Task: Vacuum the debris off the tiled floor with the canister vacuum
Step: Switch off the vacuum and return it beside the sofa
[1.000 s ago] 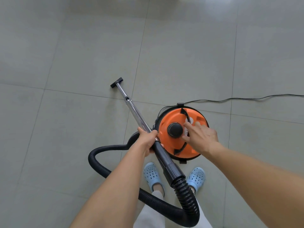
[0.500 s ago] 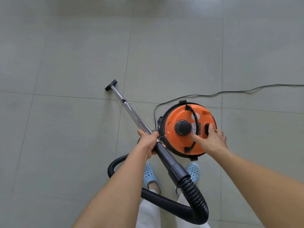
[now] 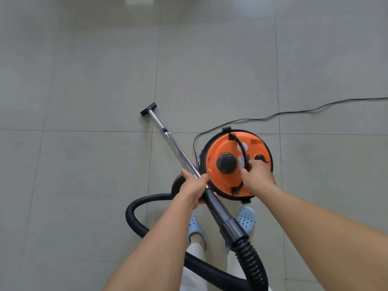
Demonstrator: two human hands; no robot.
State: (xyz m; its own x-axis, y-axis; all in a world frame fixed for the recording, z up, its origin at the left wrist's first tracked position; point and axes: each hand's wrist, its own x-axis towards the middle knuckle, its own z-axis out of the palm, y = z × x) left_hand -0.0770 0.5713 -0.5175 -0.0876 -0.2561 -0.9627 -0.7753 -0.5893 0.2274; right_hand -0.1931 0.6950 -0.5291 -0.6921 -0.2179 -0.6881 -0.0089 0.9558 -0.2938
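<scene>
An orange-lidded canister vacuum (image 3: 220, 145) stands on the grey tiled floor (image 3: 94, 175) just ahead of my feet. My right hand (image 3: 258, 177) curls round the lid's black carry handle (image 3: 241, 145). My left hand (image 3: 195, 185) grips the wand (image 3: 174, 143) where the metal tube meets the black grip. The wand slants forward and left to the small black nozzle (image 3: 148, 109), which rests on the floor. A black ribbed hose (image 3: 134, 215) loops from the wand's end round behind my legs to the canister. I make out no debris on the tiles.
The black power cord (image 3: 294, 112) runs from the canister's back across the floor to the right edge. My feet in light blue clogs (image 3: 246, 217) stand just behind the canister. Bare tiles stretch ahead and to the left.
My right hand has shifted from the lid beside the switch onto the carry handle and closed round it. My left hand keeps its grip on the wand.
</scene>
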